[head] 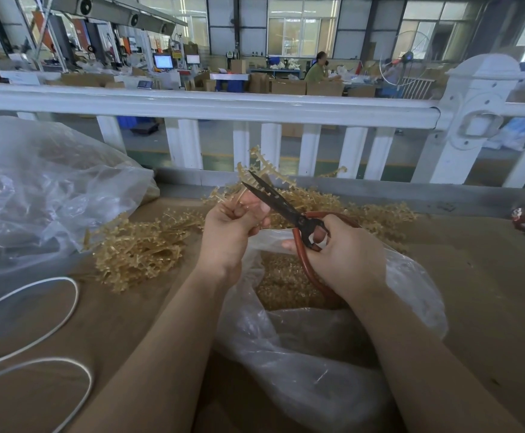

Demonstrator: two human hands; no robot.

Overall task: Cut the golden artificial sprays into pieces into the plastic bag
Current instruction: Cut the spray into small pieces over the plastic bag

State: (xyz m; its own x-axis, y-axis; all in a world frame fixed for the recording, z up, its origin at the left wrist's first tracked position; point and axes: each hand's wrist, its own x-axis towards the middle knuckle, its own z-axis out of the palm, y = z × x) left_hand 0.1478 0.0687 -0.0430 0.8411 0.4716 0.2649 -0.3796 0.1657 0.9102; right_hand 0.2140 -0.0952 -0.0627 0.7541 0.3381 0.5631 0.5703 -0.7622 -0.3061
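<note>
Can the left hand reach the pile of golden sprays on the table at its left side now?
Probably yes, but not freely: the left hand grips a spray. The pile lies close beside it, with nothing between.

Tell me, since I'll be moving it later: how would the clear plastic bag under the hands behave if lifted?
The plastic bag looks thin and crumpled, so it would probably sag and flop. Cut golden pieces fill its open mouth, so they could spill if it tips. It is likely light for its size.
</note>
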